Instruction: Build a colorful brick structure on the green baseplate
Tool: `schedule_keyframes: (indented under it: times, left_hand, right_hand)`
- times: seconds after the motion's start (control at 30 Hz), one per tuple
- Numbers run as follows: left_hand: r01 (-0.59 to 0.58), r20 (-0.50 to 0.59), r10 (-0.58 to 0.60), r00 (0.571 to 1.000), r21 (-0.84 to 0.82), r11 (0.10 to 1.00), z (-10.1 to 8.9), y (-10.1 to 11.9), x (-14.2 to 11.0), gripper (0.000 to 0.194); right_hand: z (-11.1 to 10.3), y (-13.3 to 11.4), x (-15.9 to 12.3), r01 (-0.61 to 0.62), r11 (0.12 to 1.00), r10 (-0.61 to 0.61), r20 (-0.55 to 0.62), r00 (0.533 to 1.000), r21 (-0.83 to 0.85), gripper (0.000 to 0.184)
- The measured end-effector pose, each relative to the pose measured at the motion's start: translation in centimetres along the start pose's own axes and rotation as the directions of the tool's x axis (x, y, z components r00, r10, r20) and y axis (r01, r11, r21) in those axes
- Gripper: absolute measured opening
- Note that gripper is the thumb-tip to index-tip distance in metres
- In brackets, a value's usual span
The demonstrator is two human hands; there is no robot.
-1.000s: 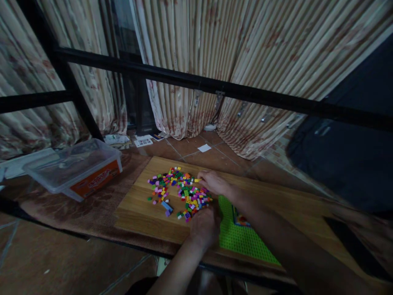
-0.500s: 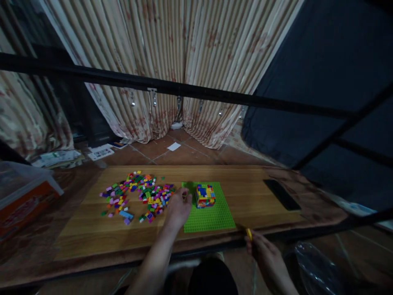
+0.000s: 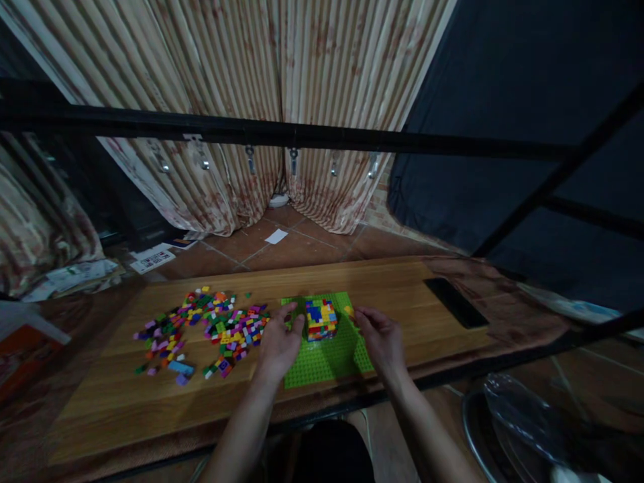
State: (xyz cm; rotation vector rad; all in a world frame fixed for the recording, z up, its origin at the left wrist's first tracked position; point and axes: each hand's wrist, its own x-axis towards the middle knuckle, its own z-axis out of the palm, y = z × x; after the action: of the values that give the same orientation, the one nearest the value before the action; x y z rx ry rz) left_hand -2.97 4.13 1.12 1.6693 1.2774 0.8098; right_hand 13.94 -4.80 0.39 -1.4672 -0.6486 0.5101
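Observation:
On the green baseplate (image 3: pixel 314 369) stands a small box-shaped stack of multicoloured toy bricks (image 3: pixel 320 320). My right hand (image 3: pixel 380 335) pinches a yellow toy brick (image 3: pixel 349 311) above the baseplate's right side, a little apart from the stack. Left of the stack is my left hand (image 3: pixel 282 341), its thumb and fingers apart and nothing visible between them. A spread of loose toy bricks (image 3: pixel 234 329) in many colours lies on the wooden board beyond my left hand, with a longer blue brick (image 3: pixel 181 367) near its front.
A black phone-like slab (image 3: pixel 455 303) lies on the right of the wooden board (image 3: pixel 392 288). At the far left is part of a clear bin with an orange label (image 3: pixel 23 359). A black rail (image 3: pixel 322 136) crosses before the curtains. Clear plastic (image 3: pixel 523 416) sits low at right.
My view has swung right. My right hand left the brick pile with the yellow brick, passed the board's front edge, and is now beside the stack. My left hand moved from the pile to the baseplate.

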Motion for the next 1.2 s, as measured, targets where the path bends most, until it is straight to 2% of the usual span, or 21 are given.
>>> schedule_keyframes:
  times: [0.1,0.23,0.43,0.57,0.7,0.83,1.0,1.2]
  left_hand:
    - [0.002,0.014,-0.001,1.000,-0.006,1.000,0.2,-0.1,0.1,0.037]
    - [0.003,0.020,-0.003,1.000,0.015,1.000,0.6,-0.7,0.2,0.037]
    - [-0.039,0.014,0.039,0.999,-0.002,0.999,1.4,-1.4,0.1,0.031]
    - [-0.046,0.048,0.047,0.998,-0.041,0.998,1.6,-1.0,-0.2,0.030]
    - [-0.052,0.076,0.053,0.996,-0.013,0.999,1.6,-0.5,-0.5,0.031]
    - [-0.045,0.092,0.046,0.995,-0.014,0.999,1.4,-0.2,-0.8,0.030]
    - [-0.034,0.120,0.033,0.992,0.006,0.999,1.3,0.2,-0.8,0.026]
    - [0.004,0.135,0.000,0.991,-0.025,1.000,1.1,0.6,-0.9,0.026]
  right_hand:
    - [1.3,0.6,1.0,0.078,0.994,-0.079,-0.005,0.997,-0.070,0.030]
    - [2.1,0.7,1.4,0.147,0.958,-0.149,0.011,0.989,-0.247,0.029]
    - [3.3,0.4,1.0,0.350,0.779,-0.327,0.141,0.935,-0.520,0.024]
    - [3.7,0.3,0.5,0.401,0.717,-0.344,0.210,0.915,-0.571,0.025]
    - [3.4,0.1,0.5,0.419,0.738,-0.328,0.261,0.908,-0.529,0.027]
    - [2.8,0.5,1.3,0.372,0.825,-0.272,0.278,0.921,-0.425,0.028]
    - [2.8,1.4,3.0,0.178,0.954,-0.105,0.289,0.952,-0.240,0.024]
    - [3.2,1.2,3.7,-0.007,0.997,0.030,0.271,0.962,-0.083,0.025]
